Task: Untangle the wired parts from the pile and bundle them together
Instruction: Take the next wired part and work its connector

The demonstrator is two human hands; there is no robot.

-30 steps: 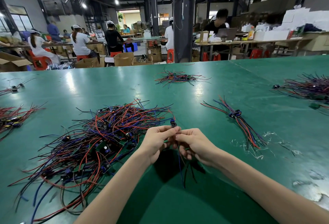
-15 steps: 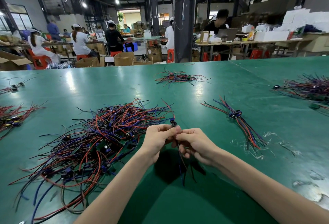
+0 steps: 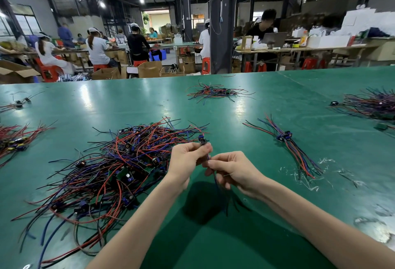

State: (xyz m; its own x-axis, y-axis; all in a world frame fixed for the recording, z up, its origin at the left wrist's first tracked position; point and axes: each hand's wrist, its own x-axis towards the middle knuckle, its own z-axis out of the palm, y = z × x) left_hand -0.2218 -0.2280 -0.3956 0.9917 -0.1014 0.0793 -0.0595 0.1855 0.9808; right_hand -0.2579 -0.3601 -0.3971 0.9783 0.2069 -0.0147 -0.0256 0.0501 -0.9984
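While the wired part [image 3: 202,139] is pinched just right of the pile [image 3: 119,161] by the left hand [image 3: 185,161], fingers curled, its hanging wires [image 3: 207,157] are gripped by the right hand [image 3: 234,170]. A small bundle [image 3: 285,137] is laid farther right of the pile.

Bright overhead lamps, glare, wide-angle distortion

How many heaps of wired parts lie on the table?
6: main pile front-left, two left-edge heaps, far-centre heap, bundle right, far-right heap; others may lie off-frame.
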